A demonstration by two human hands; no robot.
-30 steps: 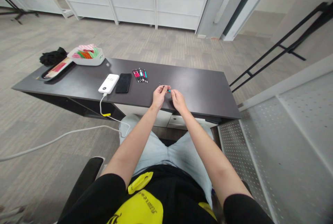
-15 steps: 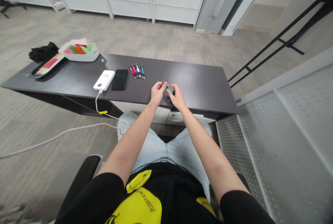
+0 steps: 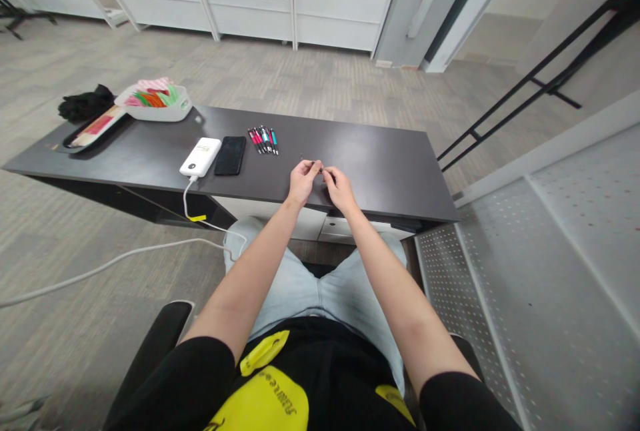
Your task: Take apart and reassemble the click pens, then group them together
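Above the front part of the dark desk (image 3: 380, 157), my left hand (image 3: 303, 181) and my right hand (image 3: 340, 189) meet, fingertips almost touching. Both are closed in a pinch around a slim dark pen piece (image 3: 321, 170), mostly covered by the fingers. Its teal part is hidden at this moment. A tiny thin dark bit (image 3: 301, 155) shows just beyond my left fingertips; whether it lies on the desk or sticks out of the hand is unclear. Left of my hands, several pens (image 3: 263, 140) with pink, teal and white barrels lie in a row.
A black phone (image 3: 230, 155) lies beside a white power bank (image 3: 201, 157) whose white cable (image 3: 186, 201) hangs over the front edge. Farther left are a white basket (image 3: 165, 113) of colourful items, a black tray (image 3: 95, 141) and black cloth (image 3: 86, 104). A perforated panel (image 3: 540, 271) stands right.
The teal part seen between my hands half a second ago no longer shows; a dark piece is between the fingertips instead. My right fingers have shifted slightly. The view has tilted a little.
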